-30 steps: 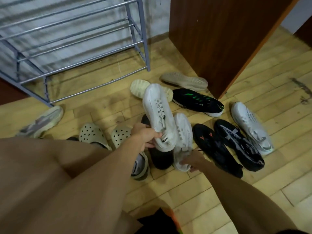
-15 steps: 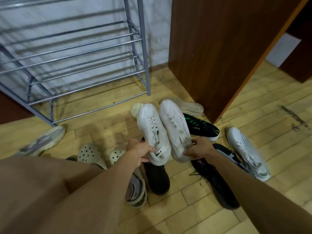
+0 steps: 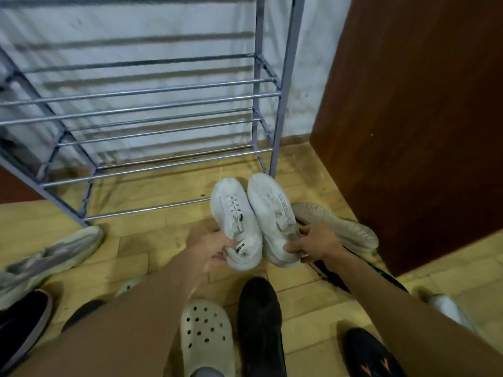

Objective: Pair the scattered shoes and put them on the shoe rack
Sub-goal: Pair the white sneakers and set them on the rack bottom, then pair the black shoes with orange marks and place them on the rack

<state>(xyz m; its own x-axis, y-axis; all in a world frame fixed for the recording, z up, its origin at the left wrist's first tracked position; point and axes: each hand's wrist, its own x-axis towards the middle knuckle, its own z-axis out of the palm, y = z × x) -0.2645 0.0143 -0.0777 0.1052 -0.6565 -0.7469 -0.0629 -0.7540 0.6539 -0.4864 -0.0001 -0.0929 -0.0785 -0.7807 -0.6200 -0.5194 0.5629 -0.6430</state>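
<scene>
White sneakers, one per hand, are held side by side above the floor, toes pointing far toward the shoe rack [image 3: 168, 96]. Left hand [image 3: 216, 250] is closed around the heel of the left white sneaker [image 3: 235, 223]; right hand [image 3: 317, 242] is closed around the heel of the right white sneaker [image 3: 275, 217]. Both forearms extend forward from the near edge. Rack shelves are bare. Perforated clog [image 3: 206, 336] and black shoe [image 3: 260, 322] lie near; brown door [image 3: 422, 104] bounds the right.
</scene>
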